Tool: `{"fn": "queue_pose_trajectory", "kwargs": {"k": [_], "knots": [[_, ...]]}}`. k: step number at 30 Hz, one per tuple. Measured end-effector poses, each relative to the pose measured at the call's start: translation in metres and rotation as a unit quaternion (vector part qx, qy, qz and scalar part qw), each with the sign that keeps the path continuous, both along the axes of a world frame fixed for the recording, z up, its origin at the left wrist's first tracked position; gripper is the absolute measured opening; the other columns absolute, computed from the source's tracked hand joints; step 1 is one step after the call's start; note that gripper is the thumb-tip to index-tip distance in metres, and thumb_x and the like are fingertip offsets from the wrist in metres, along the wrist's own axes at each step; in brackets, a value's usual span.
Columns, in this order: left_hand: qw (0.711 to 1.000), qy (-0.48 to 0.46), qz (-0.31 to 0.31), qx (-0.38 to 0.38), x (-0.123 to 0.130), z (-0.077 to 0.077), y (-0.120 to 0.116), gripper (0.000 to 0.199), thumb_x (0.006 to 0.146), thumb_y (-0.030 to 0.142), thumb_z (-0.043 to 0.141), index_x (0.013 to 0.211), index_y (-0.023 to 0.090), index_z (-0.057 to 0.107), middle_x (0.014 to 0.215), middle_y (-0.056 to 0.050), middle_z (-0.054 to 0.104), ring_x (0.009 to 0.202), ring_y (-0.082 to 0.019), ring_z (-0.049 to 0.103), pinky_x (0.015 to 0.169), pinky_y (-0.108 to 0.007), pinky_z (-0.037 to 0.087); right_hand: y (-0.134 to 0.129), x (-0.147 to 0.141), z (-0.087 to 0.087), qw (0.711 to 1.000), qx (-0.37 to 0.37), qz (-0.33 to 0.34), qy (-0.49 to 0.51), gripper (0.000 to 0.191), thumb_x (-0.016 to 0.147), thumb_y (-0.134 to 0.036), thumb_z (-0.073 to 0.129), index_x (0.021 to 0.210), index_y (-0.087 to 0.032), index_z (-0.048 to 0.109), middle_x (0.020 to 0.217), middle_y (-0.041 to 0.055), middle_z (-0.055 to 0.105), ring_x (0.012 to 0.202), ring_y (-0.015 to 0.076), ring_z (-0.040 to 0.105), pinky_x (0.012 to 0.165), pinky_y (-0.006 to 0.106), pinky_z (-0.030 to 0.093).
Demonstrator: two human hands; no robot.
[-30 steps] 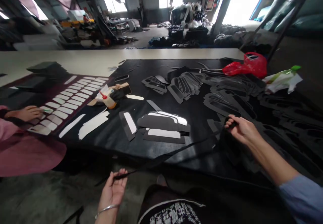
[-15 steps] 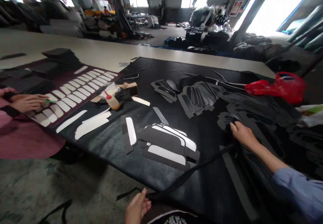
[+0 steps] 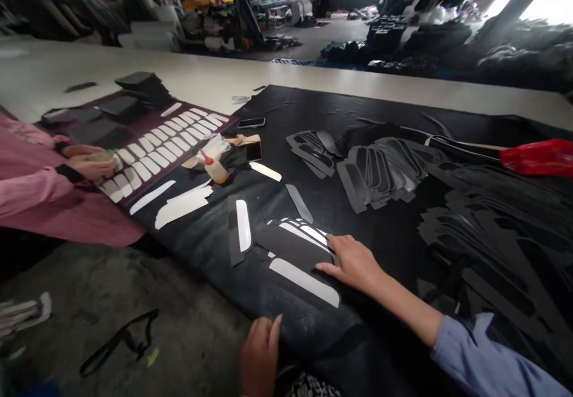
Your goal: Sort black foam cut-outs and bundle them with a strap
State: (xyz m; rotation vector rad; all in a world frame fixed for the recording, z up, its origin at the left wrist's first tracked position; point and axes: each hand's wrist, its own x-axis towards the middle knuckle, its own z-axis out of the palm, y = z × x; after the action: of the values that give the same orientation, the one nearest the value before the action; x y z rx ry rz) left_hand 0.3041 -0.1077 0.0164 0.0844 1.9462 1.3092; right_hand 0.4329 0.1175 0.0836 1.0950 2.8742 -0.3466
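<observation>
My right hand [image 3: 353, 259] reaches over the right end of a small pile of dark grey cut pieces [image 3: 286, 242] with white inlays. Its fingers are stretched out, the thumb apart from them, touching the pile. Along the pile's near side lies a long white strip [image 3: 304, 280] on dark backing. My left hand [image 3: 261, 349] is at the table's near edge, fingers curled and thumb raised; nothing shows in it. To the left of the pile rests another dark piece with a white strip [image 3: 243, 225]. A single grey strip [image 3: 299, 203] lies beyond.
A co-worker's hands [image 3: 92, 163] are beside rows of white pieces [image 3: 172, 140] at left. Around the middle are a glue bottle [image 3: 215, 168], a phone [image 3: 251, 123] and pale strips [image 3: 183, 205]. Dark cut pieces [image 3: 385, 167] and a red bag [image 3: 539, 157] lie to the right.
My right hand has moved left from the dark pieces at right to the pile with white inlays. The black strap no longer stretches between my hands. The view has turned rightward and down.
</observation>
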Motion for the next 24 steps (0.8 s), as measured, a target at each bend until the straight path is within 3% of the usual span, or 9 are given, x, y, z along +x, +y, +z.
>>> {"fn": "queue_pose_trajectory", "kwargs": {"k": [2,6,12,19,24], "knots": [[0.999,0.027,-0.033,-0.001,0.013,-0.004,0.020,0.021,0.062,0.032,0.074,0.072,0.020,0.060,0.068,-0.001,0.056,0.069,-0.016,0.054,0.070,-0.024,0.042,-0.005,-0.007,-0.008,1.000,0.019,-0.004,0.008,0.065,0.076,-0.054,0.057,0.123,-0.011,0.046,0.107,0.0148,0.058,0.098,0.0290,0.051,0.078,0.037,0.042],[0.987,-0.130,0.089,0.029,0.031,-0.016,0.054,0.054,0.062,0.033,0.074,0.105,0.015,0.047,0.084,-0.005,0.060,0.076,-0.018,0.061,0.077,-0.030,0.047,-0.003,-0.010,-0.018,0.999,0.010,-0.021,0.021,0.063,0.073,-0.044,0.064,0.125,-0.013,0.045,0.103,0.0132,0.057,0.095,0.0277,0.051,0.076,0.036,0.043],[0.976,-0.167,0.138,0.017,0.032,-0.013,0.073,0.050,0.067,0.038,0.069,0.103,0.017,0.041,0.088,-0.007,0.058,0.074,-0.016,0.062,0.072,-0.030,0.048,0.002,-0.007,-0.023,0.999,-0.004,-0.013,0.048,0.055,0.077,-0.035,0.061,0.126,-0.016,0.045,0.100,0.0117,0.058,0.091,0.0256,0.052,0.075,0.036,0.045],[0.972,-0.142,0.189,0.005,0.039,-0.023,0.081,0.056,0.057,0.044,0.073,0.096,0.020,0.041,0.082,-0.004,0.057,0.075,-0.017,0.059,0.073,-0.031,0.046,-0.015,-0.008,-0.027,0.986,0.139,0.041,0.083,0.044,0.074,-0.020,0.061,0.118,-0.017,0.052,0.111,0.0142,0.057,0.103,0.0297,0.050,0.083,0.042,0.043],[0.974,-0.141,0.177,0.019,0.042,-0.027,0.079,0.063,0.055,0.046,0.073,0.102,0.020,0.039,0.076,-0.002,0.057,0.075,-0.018,0.059,0.071,-0.030,0.045,-0.019,-0.010,-0.024,0.979,0.168,0.053,0.105,0.032,0.078,-0.015,0.055,0.109,-0.019,0.054,0.106,0.0123,0.059,0.103,0.0283,0.050,0.083,0.041,0.042]]}}
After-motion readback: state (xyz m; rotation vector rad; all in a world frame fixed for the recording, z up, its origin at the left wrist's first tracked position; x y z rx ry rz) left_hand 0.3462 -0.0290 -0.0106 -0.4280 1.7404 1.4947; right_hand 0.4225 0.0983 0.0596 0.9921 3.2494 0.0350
